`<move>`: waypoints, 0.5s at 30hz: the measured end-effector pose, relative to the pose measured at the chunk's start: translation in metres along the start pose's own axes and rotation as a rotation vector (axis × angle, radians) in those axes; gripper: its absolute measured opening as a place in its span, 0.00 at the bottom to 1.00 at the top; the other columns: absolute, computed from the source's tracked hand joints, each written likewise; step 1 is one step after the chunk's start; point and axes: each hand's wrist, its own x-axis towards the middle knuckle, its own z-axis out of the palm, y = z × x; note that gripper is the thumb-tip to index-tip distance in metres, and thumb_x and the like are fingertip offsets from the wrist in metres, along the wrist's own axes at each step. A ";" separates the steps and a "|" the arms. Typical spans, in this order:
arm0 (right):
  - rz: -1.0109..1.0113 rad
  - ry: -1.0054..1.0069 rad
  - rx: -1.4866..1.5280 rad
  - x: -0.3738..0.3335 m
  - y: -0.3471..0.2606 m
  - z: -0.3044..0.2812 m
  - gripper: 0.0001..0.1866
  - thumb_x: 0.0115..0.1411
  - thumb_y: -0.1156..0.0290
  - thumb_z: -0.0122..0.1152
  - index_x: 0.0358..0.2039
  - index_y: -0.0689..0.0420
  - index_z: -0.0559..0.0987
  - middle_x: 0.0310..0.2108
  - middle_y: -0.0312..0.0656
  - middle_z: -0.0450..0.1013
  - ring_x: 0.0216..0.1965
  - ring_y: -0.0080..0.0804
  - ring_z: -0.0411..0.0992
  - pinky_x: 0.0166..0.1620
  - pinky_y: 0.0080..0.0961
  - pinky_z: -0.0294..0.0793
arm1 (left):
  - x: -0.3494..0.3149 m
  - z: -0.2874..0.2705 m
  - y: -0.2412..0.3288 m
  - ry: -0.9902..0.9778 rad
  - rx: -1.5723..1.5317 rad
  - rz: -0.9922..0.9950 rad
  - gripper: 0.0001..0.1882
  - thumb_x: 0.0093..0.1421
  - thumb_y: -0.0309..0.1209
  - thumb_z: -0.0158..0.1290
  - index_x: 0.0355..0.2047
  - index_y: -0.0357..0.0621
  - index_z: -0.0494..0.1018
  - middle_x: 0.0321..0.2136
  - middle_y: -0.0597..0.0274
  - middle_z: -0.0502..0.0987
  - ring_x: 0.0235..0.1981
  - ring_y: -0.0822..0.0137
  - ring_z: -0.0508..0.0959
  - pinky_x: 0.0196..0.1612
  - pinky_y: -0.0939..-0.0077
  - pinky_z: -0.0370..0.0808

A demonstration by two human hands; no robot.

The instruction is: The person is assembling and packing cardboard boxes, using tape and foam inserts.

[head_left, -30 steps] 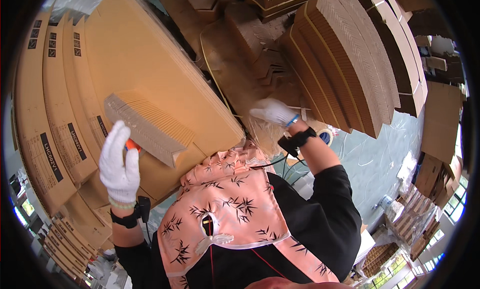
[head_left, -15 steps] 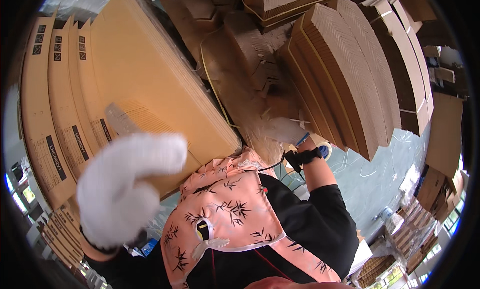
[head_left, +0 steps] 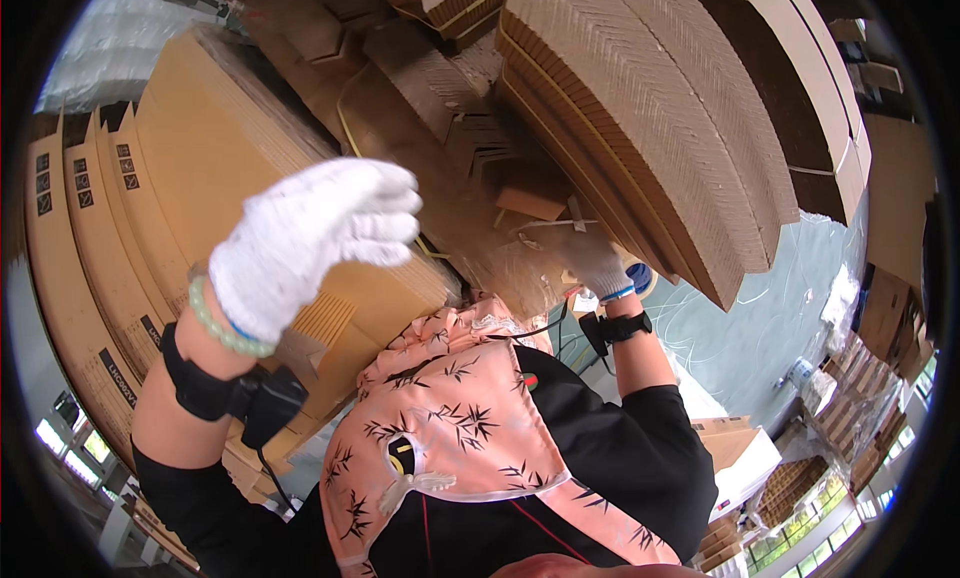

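My left hand point(head_left: 320, 243), in a white knit glove, is raised over a stack of flat brown cardboard sheets point(head_left: 190, 148). Its fingers are loosely bent, with gaps between them, and nothing shows in them; the thumb is hidden. My right hand point(head_left: 598, 270), also gloved in white, reaches low beside a tall bundle of folded cardboard point(head_left: 640, 128). Its fingers fade into shadow next to crumpled, see-through plastic film point(head_left: 520, 283), so their grip is not clear. A small reddish-brown cardboard piece point(head_left: 532, 202) lies just beyond that hand.
A blue roll point(head_left: 640, 278) sits by my right wrist. Pale strap scraps lie on the green floor point(head_left: 730, 348). Plastic-wrapped goods point(head_left: 120, 53) stand at the far left. A yellow strap point(head_left: 348, 128) runs between the cardboard stacks. Cables hang from the black wrist devices point(head_left: 270, 398).
My left hand has swung up and right, and its fingers have turned rightward. The view has shifted, moving the cardboard stacks leftward. My right hand remains low by the bundle.
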 end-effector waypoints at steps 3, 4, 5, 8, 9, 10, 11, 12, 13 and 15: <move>0.133 0.015 -0.563 0.022 -0.009 -0.014 0.12 0.56 0.61 0.58 0.33 0.57 0.80 0.31 0.46 0.77 0.30 0.41 0.76 0.32 0.31 0.76 | 0.006 0.029 0.013 -0.029 0.143 -0.056 0.19 0.66 0.37 0.45 0.48 0.31 0.70 0.41 0.50 0.77 0.40 0.62 0.79 0.43 0.67 0.78; 0.132 0.011 -0.559 0.029 -0.020 -0.021 0.12 0.56 0.61 0.58 0.33 0.57 0.80 0.31 0.46 0.77 0.30 0.41 0.76 0.32 0.31 0.76 | 0.018 0.027 0.014 -0.078 0.155 0.015 0.19 0.66 0.37 0.45 0.48 0.32 0.70 0.42 0.50 0.76 0.40 0.62 0.79 0.44 0.68 0.78; 0.367 0.132 -0.077 0.037 -0.036 -0.031 0.14 0.55 0.59 0.60 0.31 0.57 0.80 0.29 0.46 0.76 0.29 0.43 0.76 0.33 0.34 0.75 | 0.031 0.022 0.016 -0.127 0.169 0.089 0.19 0.66 0.37 0.45 0.48 0.33 0.70 0.43 0.51 0.76 0.40 0.63 0.79 0.44 0.68 0.78; 0.618 0.312 0.430 0.040 -0.038 -0.015 0.17 0.52 0.55 0.62 0.28 0.58 0.79 0.24 0.48 0.75 0.29 0.47 0.75 0.33 0.38 0.74 | 0.091 0.005 0.027 0.143 0.144 0.133 0.22 0.62 0.38 0.53 0.51 0.34 0.69 0.48 0.45 0.73 0.44 0.57 0.77 0.46 0.66 0.77; 0.634 0.377 0.450 0.041 -0.037 -0.009 0.18 0.50 0.54 0.63 0.27 0.59 0.78 0.22 0.49 0.73 0.28 0.49 0.74 0.33 0.39 0.73 | 0.108 -0.004 0.028 0.222 0.142 0.163 0.24 0.61 0.38 0.53 0.51 0.32 0.69 0.51 0.43 0.71 0.48 0.53 0.75 0.48 0.64 0.77; 0.636 0.380 0.454 0.041 -0.039 -0.013 0.18 0.50 0.54 0.63 0.27 0.59 0.78 0.22 0.49 0.73 0.28 0.49 0.74 0.33 0.39 0.73 | 0.117 -0.010 0.030 0.281 0.180 0.168 0.26 0.61 0.39 0.53 0.53 0.31 0.67 0.52 0.42 0.70 0.50 0.51 0.74 0.50 0.64 0.76; 0.661 0.329 0.426 0.041 -0.044 -0.021 0.18 0.51 0.55 0.63 0.27 0.59 0.77 0.23 0.49 0.74 0.28 0.48 0.74 0.33 0.38 0.73 | 0.127 -0.024 0.029 0.347 0.213 0.153 0.28 0.61 0.40 0.52 0.55 0.32 0.65 0.54 0.43 0.69 0.52 0.52 0.73 0.51 0.64 0.75; 0.682 0.254 0.403 0.046 -0.049 -0.023 0.18 0.51 0.56 0.63 0.27 0.60 0.77 0.24 0.49 0.74 0.28 0.47 0.74 0.34 0.36 0.72 | 0.137 -0.042 0.022 0.364 0.210 0.139 0.28 0.61 0.40 0.52 0.55 0.32 0.65 0.54 0.43 0.69 0.52 0.52 0.73 0.51 0.64 0.75; 0.673 0.235 0.411 0.052 -0.058 -0.027 0.18 0.51 0.56 0.63 0.27 0.60 0.77 0.24 0.49 0.74 0.28 0.47 0.74 0.34 0.36 0.72 | 0.145 -0.059 0.014 0.466 0.315 0.116 0.27 0.61 0.41 0.52 0.54 0.34 0.67 0.51 0.46 0.71 0.48 0.56 0.75 0.49 0.67 0.75; 0.647 0.358 0.543 0.054 -0.080 -0.041 0.18 0.50 0.57 0.64 0.31 0.60 0.78 0.26 0.48 0.74 0.27 0.46 0.74 0.34 0.35 0.73 | 0.155 -0.074 0.006 0.537 0.488 0.060 0.26 0.60 0.46 0.49 0.53 0.42 0.70 0.50 0.50 0.74 0.48 0.58 0.76 0.50 0.68 0.72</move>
